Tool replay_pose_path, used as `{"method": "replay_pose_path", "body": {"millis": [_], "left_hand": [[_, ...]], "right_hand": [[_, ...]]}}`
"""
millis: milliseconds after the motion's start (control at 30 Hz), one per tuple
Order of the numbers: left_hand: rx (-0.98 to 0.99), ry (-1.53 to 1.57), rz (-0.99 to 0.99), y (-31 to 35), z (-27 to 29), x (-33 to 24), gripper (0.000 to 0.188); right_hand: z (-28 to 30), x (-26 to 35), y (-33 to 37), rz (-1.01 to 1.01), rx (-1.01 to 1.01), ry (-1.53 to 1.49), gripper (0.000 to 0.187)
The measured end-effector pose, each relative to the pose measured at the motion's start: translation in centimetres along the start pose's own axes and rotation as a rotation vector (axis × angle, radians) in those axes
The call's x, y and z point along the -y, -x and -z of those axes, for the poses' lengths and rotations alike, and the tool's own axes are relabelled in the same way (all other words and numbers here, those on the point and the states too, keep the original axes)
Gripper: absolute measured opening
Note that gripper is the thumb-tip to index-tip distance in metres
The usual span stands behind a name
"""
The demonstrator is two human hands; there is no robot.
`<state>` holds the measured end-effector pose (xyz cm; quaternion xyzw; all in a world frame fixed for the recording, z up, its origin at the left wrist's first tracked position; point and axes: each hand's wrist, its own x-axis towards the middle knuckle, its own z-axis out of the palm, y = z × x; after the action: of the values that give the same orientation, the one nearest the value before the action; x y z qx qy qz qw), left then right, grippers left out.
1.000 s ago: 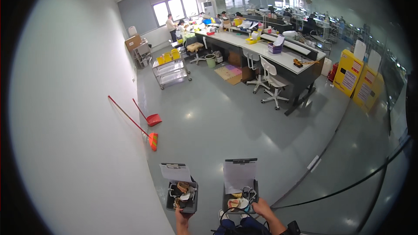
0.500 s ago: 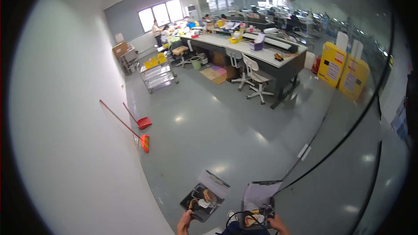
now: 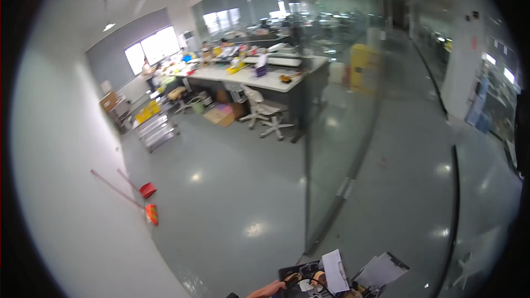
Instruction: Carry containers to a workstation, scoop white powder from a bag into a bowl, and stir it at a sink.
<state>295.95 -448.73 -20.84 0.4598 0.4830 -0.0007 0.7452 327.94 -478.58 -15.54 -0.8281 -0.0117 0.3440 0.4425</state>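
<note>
My left hand (image 3: pixel 271 288) is closed round the left edge of a dark shallow tray (image 3: pixel 285 272) at the bottom of the view. In the tray lie tan pieces that look like dental models (image 3: pixel 318 277) and a white piece (image 3: pixel 305 285). A white sheet on a clipboard (image 3: pixel 335 272) stands up at the tray's right side. Just right of it, a second clipboard with white paper (image 3: pixel 381 270) tilts up over a second tray, which is mostly cut off by the lower edge. My right hand is out of view.
A glass panel (image 3: pixel 337 149) rises from the floor ahead, with a passage to its right. Along the left wall are a red broom (image 3: pixel 151 214) and red dustpan (image 3: pixel 147 190). Farther off are a metal cart (image 3: pixel 156 131), office chairs (image 3: pixel 265 111), a long workbench (image 3: pixel 212 73) and a yellow cabinet (image 3: pixel 364 69).
The view has swung to the right, so the room shifts left and the passage shows. The trays now sit lower, farther right and closer together. My right hand has left the view.
</note>
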Motion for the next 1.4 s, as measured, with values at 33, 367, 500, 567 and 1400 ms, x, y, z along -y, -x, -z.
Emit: {"method": "replay_pose_path", "body": {"millis": [33,367,500,567,1400], "left_hand": [[0.026,-0.03,0.0,-1.3,-2.0,-1.4,0.034],[0.324,0.1,0.061,-15.2,-19.1,-24.1,0.034],[0.322,0.134,-0.022,-24.6,-26.1,-32.3,0.036],[0.294,0.12,-0.084,-29.0,-29.4,-36.7,0.037],[0.144,0.279,-0.236,-85.6,-69.0,-97.8,0.06]], "right_hand": [[1.2,0.8,-0.8,0.006,-0.03,-0.041,0.036],[11.9,7.0,-16.2,0.034,-0.315,-0.314,0.031],[15.4,13.2,-24.8,0.004,-0.397,-0.364,0.03],[17.4,16.2,-28.9,-0.028,-0.434,-0.378,0.029],[47.9,51.0,-103.7,-0.007,-0.783,-0.477,0.016]]}}
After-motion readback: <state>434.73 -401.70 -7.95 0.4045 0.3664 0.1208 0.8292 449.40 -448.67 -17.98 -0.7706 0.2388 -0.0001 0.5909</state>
